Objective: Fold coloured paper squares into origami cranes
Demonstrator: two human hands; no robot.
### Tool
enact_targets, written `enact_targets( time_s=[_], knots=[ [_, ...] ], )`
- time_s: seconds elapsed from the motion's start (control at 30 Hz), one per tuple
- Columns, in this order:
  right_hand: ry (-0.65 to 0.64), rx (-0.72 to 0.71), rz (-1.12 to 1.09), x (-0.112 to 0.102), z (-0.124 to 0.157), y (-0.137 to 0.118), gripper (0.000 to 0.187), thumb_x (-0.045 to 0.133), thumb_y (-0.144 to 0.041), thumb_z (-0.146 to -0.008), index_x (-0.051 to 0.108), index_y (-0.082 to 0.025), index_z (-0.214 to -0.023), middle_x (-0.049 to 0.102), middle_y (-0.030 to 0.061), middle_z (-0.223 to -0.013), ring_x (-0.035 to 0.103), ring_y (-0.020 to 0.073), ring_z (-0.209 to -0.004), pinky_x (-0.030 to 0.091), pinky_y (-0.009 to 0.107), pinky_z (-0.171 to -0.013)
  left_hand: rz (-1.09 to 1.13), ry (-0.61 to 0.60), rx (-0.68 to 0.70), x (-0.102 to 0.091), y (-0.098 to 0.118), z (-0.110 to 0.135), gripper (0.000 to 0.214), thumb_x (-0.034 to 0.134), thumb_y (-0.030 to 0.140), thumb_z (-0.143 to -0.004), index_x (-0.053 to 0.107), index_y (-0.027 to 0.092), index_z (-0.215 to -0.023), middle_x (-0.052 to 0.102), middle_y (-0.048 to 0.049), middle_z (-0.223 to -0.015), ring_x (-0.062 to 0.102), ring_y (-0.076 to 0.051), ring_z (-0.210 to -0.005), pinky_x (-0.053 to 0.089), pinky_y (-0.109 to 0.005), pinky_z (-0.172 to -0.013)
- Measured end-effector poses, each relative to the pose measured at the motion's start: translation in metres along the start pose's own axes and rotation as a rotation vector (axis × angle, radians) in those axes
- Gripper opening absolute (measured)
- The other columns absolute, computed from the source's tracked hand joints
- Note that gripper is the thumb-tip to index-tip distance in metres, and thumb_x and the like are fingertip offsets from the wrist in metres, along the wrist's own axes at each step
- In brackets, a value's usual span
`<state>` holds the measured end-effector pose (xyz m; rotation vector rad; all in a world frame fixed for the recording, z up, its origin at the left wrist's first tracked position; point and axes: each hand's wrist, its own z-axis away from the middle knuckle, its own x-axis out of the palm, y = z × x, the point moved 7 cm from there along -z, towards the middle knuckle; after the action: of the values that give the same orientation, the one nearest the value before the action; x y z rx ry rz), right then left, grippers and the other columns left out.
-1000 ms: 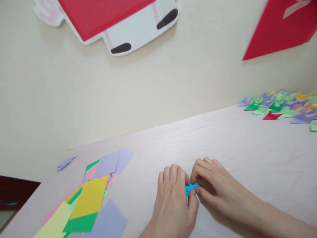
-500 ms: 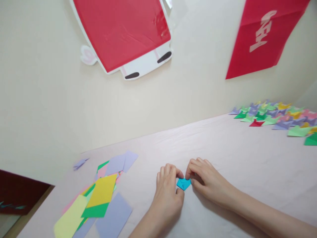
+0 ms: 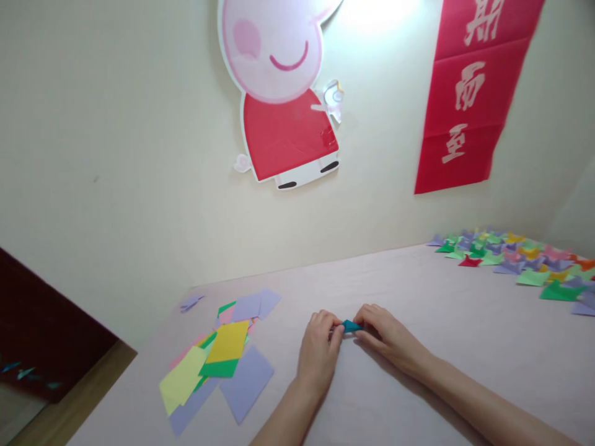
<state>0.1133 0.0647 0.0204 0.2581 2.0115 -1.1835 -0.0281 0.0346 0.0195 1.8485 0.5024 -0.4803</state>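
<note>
A small folded piece of blue paper lies on the pale cloth-covered table, pinched from both sides. My left hand has its fingers curled onto the paper's left end. My right hand presses its fingertips on the right end. Both hands rest low on the table surface, their forearms reaching in from the bottom edge.
A loose spread of flat coloured paper sheets lies to the left of my hands. Several folded paper shapes cover the table's far right. A cartoon pig cutout and a red banner hang on the wall behind.
The camera has tilted up and back, so more of the wall shows and the hands look smaller. The blue paper has gone from a flat open shape to a narrower fold between my fingers.
</note>
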Motion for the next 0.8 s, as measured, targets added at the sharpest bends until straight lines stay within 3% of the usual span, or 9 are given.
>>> enact_targets(
  time_s=[0.23, 0.37, 0.47, 0.7, 0.8],
  knots=[
    [-0.017, -0.023, -0.082, 0.012, -0.017, -0.005, 0.027, 0.047, -0.030, -0.095, 0.048, -0.022, -0.069, 0.055, 0.0017, -0.073, 0.050, 0.0206, -0.077, 0.039, 0.033, -0.071, 0.174, 0.087, -0.110, -0.009, -0.014, -0.006, 0.016, 0.050, 0.032, -0.095, 0.057, 0.020, -0.085, 0.059, 0.0010, -0.084, 0.055, -0.016, -0.078, 0.042, -0.027, -0.071],
    [-0.028, -0.099, -0.111, 0.016, -0.021, -0.013, 0.033, 0.045, -0.032, -0.096, 0.041, -0.021, -0.064, 0.050, 0.0004, -0.069, 0.047, 0.0196, -0.074, 0.037, 0.033, -0.072, 0.293, 0.070, -0.184, -0.005, -0.024, -0.012, 0.022, 0.052, 0.039, -0.094, 0.055, 0.020, -0.083, 0.057, 0.0029, -0.077, 0.054, -0.014, -0.070, 0.041, -0.024, -0.065],
    [-0.029, -0.038, -0.160, 0.018, -0.023, -0.008, 0.035, 0.045, -0.032, -0.096, 0.038, -0.022, -0.063, 0.047, -0.0004, -0.066, 0.046, 0.0192, -0.073, 0.036, 0.032, -0.069, 0.388, 0.051, -0.219, -0.002, -0.028, -0.019, 0.025, 0.055, 0.040, -0.092, 0.054, 0.020, -0.078, 0.054, 0.0037, -0.072, 0.051, -0.013, -0.068, 0.039, -0.023, -0.063],
    [0.038, 0.110, -0.373, 0.014, -0.021, 0.005, 0.023, 0.052, -0.038, -0.093, 0.058, -0.021, -0.080, 0.055, 0.0002, -0.076, 0.051, 0.0174, -0.073, 0.039, 0.029, -0.067, 0.371, -0.046, -0.216, 0.005, -0.027, -0.023, 0.028, 0.059, 0.042, -0.090, 0.056, 0.019, -0.074, 0.055, 0.0031, -0.070, 0.049, -0.014, -0.070, 0.037, -0.024, -0.066],
    [0.046, 0.142, -0.458, 0.011, -0.019, 0.009, 0.023, 0.055, -0.038, -0.091, 0.060, -0.020, -0.078, 0.056, -0.0002, -0.074, 0.052, 0.0167, -0.072, 0.040, 0.028, -0.067, 0.382, -0.048, -0.211, 0.005, -0.025, -0.022, 0.028, 0.059, 0.042, -0.090, 0.057, 0.019, -0.075, 0.055, 0.0029, -0.070, 0.049, -0.014, -0.069, 0.037, -0.024, -0.065]
  ],
)
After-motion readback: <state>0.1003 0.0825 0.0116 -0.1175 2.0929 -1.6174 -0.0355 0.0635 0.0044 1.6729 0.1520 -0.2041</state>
